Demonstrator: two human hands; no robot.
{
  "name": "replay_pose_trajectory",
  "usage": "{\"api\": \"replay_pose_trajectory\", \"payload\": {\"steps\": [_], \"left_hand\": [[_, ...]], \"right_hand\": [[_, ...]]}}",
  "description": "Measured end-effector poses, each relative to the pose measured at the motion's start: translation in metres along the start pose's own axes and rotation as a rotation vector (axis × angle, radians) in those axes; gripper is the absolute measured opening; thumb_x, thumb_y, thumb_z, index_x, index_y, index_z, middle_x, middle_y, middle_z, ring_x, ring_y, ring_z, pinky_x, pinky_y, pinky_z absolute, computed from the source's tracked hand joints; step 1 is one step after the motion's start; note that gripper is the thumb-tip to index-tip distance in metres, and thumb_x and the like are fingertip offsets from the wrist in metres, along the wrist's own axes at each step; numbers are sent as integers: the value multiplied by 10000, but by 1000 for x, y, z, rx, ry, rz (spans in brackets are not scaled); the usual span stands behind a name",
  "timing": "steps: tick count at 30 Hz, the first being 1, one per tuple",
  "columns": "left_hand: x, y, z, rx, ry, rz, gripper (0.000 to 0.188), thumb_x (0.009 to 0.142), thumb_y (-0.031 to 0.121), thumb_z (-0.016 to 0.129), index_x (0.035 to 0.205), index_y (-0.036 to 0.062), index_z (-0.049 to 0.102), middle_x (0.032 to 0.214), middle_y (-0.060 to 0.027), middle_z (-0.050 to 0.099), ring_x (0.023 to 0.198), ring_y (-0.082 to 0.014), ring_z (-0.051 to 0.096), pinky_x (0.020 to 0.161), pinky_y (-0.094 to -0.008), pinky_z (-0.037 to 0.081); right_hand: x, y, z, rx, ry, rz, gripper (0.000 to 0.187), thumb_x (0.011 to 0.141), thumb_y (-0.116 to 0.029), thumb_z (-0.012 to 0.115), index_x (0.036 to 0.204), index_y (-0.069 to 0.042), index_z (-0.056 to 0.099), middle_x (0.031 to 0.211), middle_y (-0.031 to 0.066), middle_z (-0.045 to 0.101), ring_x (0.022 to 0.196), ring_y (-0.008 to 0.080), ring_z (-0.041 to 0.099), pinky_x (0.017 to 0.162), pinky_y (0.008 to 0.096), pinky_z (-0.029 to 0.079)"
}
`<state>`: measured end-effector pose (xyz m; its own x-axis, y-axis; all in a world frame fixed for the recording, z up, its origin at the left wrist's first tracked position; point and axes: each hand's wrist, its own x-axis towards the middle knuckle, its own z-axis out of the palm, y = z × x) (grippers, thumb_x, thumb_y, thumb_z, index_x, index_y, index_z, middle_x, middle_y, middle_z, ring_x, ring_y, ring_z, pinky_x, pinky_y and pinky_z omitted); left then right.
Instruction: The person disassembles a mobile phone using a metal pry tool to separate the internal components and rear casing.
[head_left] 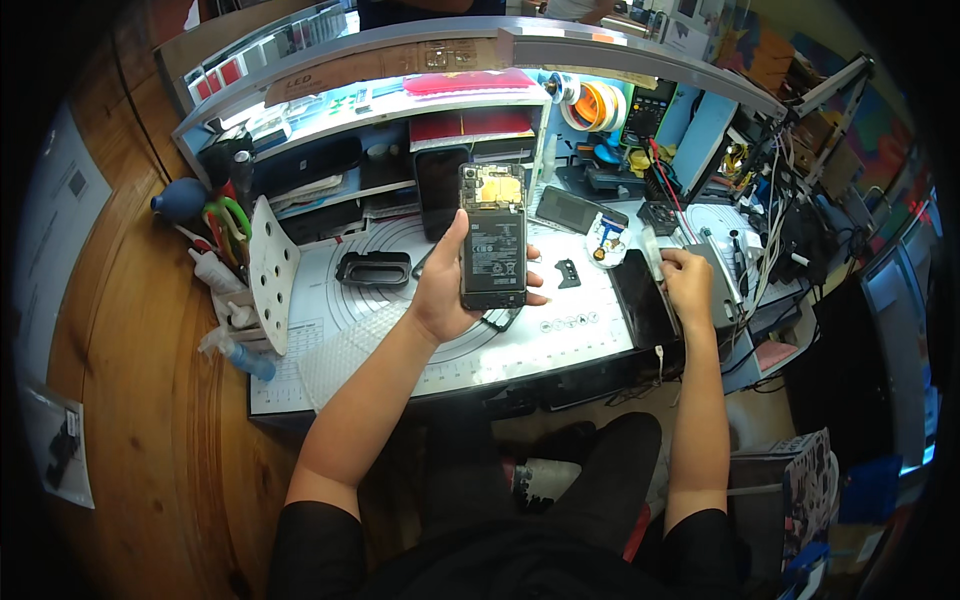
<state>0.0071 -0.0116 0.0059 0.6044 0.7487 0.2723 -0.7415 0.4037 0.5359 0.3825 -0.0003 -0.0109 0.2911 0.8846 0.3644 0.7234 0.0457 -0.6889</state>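
Left hand (444, 285) clasps the opened phone (494, 245), seemingly mid-repair; next calls for steady support, whether right hand (688, 285) pinches anything being unclear.

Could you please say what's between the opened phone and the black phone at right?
The head view shows a small black part and, farther back, a round white item.

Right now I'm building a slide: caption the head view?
Left hand holds an opened phone over a white mat, battery showing.
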Motion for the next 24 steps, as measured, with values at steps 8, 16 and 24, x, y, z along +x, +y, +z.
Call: {"api": "replay_pose_trajectory", "payload": {"steps": [8, 16, 24], "left_hand": [[-1, -2, 3, 57, 102, 31, 694, 1110, 581, 300, 1458, 3, 465, 1224, -287, 638, 1031, -401, 718, 952, -616, 595], [1, -3, 1, 148, 143, 18, 773, 1094, 648, 245, 1426, 3, 511, 1210, -278, 665, 1019, -389, 725, 911, -544, 619], [0, -8, -6, 175, 150, -19, 828, 1078, 684, 225, 1431, -5, 519, 1248, -292, 658, 1048, -420, 723, 933, -568, 609]], "right_hand": [[-62, -78, 31, 1008, 16, 27, 279, 944, 19, 701, 1210, 88, 651, 939, 118, 713, 694, 165, 707, 601, 280, 594], [-123, -132, 93, 1206, 24, -42, 142, 1007, 11, 657, 1140, 58, 667, 945, 140, 730, 846, 188, 731, 807, 318, 604], [-131, -121, 104, 1145, 47, -113, 205, 1029, 12, 628, 1219, 42, 698, 1138, 86, 679, 979, 159, 693, 872, 287, 562]]}}
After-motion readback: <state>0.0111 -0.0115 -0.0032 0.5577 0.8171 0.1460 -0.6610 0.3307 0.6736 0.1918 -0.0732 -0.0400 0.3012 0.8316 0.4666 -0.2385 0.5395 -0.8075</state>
